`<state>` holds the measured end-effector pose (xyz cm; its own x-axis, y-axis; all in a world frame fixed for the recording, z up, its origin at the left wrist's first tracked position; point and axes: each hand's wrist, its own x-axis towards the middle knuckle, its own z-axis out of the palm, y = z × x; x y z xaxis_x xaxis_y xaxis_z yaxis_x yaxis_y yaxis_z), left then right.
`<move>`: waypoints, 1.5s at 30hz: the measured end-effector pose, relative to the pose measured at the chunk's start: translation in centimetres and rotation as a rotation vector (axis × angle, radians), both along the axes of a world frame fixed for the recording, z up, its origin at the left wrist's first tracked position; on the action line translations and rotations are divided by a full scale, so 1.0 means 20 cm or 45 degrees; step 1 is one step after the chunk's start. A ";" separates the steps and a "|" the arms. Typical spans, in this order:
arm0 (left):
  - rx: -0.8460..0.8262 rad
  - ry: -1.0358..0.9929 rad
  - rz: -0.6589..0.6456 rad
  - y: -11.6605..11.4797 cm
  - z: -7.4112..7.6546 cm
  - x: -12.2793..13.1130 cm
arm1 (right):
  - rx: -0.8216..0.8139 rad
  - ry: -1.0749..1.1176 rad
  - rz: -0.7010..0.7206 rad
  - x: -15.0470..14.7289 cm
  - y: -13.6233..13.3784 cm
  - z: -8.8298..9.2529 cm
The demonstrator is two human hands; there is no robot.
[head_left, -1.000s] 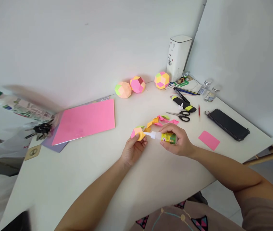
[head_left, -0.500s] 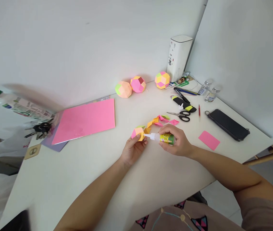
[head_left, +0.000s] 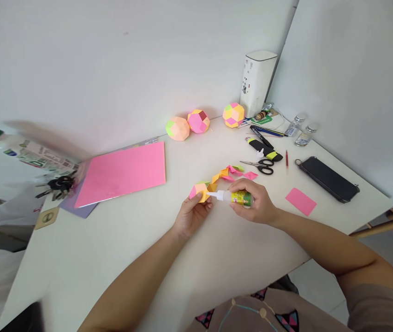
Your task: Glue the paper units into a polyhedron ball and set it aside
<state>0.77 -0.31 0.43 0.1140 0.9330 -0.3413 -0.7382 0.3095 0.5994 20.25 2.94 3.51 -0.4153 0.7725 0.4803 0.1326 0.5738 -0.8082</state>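
My left hand [head_left: 190,216] is closed on a small folded-paper model [head_left: 201,190] with pink, peach, yellow and green faces. A glue bottle [head_left: 241,198] with a yellow and green label lies sideways in my right hand [head_left: 259,205], fingers wrapped round it. Its white nozzle points left, the tip at the model's right side; whether it touches the paper I cannot tell. Just beyond my hands, several folded paper pieces [head_left: 224,173] in orange, pink and green lie on the white table [head_left: 141,249].
Three finished-looking paper balls stand along the wall, one a yellow-pink ball [head_left: 234,115]. To the right lie scissors [head_left: 265,167], a cutter [head_left: 264,148], a pink paper slip [head_left: 300,201] and a black case [head_left: 328,179]. Pink paper sheets [head_left: 123,173] and keys [head_left: 61,183] are at left.
Hardly anything differs. The glue bottle has turned slightly in my right hand, its label showing a little differently; my left hand and the paper model keep their place.
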 end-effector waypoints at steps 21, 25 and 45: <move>0.002 -0.010 -0.013 0.00 -0.01 0.00 | 0.133 0.040 0.002 0.00 0.01 -0.01; -0.024 -0.002 0.004 0.00 -0.01 0.00 | 0.109 0.026 0.045 0.00 0.01 -0.02; 0.010 -0.020 -0.032 0.00 -0.01 0.00 | 0.219 0.080 0.018 0.00 0.01 -0.01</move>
